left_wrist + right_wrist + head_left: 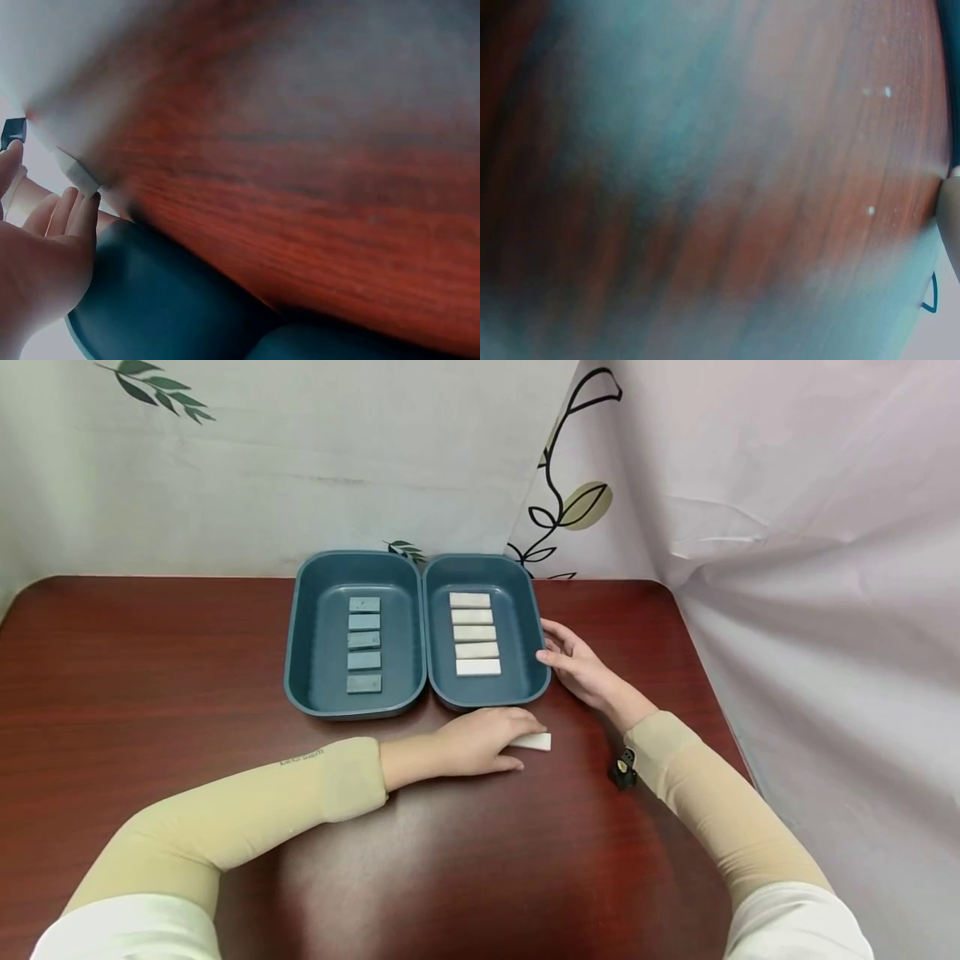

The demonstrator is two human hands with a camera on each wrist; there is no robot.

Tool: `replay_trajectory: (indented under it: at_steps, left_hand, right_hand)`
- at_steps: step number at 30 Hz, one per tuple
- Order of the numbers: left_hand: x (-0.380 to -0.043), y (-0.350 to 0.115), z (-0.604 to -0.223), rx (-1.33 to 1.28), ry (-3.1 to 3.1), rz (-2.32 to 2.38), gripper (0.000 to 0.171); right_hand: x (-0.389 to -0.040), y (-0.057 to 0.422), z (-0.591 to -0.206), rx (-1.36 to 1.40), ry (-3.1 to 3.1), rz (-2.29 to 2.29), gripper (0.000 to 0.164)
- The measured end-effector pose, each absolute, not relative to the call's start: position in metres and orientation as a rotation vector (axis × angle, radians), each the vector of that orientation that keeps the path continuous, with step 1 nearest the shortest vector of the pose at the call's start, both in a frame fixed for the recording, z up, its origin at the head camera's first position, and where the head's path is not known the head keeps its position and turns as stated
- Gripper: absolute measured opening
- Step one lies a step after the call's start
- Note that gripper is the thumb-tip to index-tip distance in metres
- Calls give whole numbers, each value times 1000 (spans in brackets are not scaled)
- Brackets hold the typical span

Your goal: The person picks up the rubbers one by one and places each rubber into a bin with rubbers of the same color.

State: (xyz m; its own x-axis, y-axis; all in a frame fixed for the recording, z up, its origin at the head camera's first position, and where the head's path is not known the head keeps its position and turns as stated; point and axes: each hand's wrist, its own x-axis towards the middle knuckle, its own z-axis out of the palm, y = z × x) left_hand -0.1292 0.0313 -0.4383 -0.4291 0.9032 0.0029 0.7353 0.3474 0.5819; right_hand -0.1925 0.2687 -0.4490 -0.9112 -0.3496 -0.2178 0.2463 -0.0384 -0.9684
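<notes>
My left hand reaches over the table in front of the right tray. Its fingers touch a small white rectangular block lying on the table, while the thumb stays apart from it. In the left wrist view the block is at the fingertips. At the right side of the blue tray, my right hand holds the wall, thumb over the rim and fingers outside. Several white blocks lie in a column inside that tray. The right wrist view shows mostly blurred table.
Against the right tray stands a second blue tray, with several grey-blue blocks in a column. Both stand on a reddish-brown table near its back edge. Patterned white cloth hangs behind, and more cloth hangs at the right.
</notes>
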Motion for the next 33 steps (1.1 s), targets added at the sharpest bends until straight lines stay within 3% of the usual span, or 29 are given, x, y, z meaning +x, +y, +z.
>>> replay_trajectory:
  at_steps: [33]
  left_hand:
    - [-124,37,-443,1497,2431,694,38]
  right_hand:
    - [-191,270,-449,-133,1847,-2007,68]
